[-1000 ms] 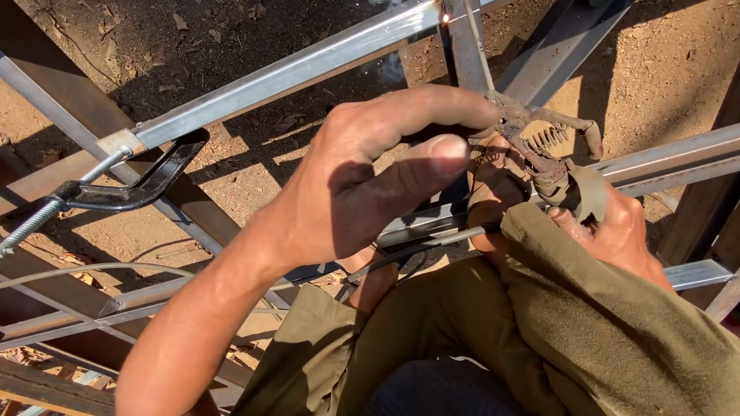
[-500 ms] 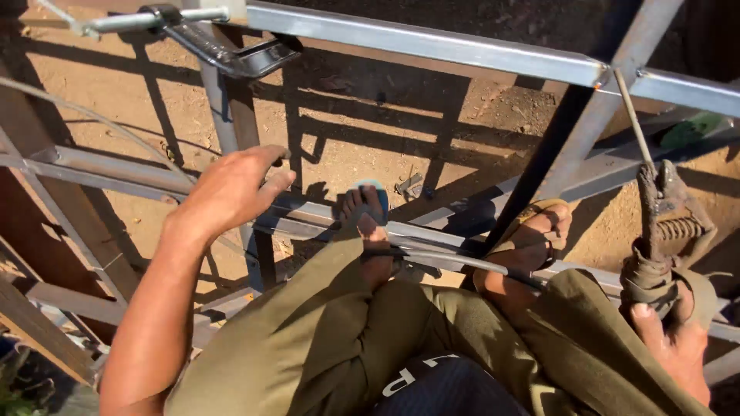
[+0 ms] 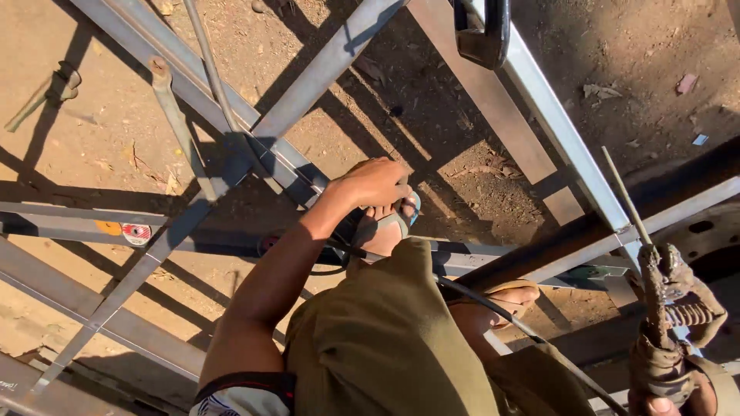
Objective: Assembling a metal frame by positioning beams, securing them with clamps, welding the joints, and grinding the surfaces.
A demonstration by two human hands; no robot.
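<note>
Head view, left hand: reaches down to the sandalled foot resting on a steel bar; fingers curled over the toes and sandal strap, whether they grip cannot be told.
Head view, right hand: at the lower right corner, mostly cut off by the edge; fingers clenched around the cloth-wrapped electrode holder.
Electrode holder: upright, a thin welding rod rising from its top, just beside the pale steel rail.
Cable: dark, running across the olive trousers.
Frame: crossing steel bars above the dirt ground.
Clamp: black, on the upper rail.
</note>
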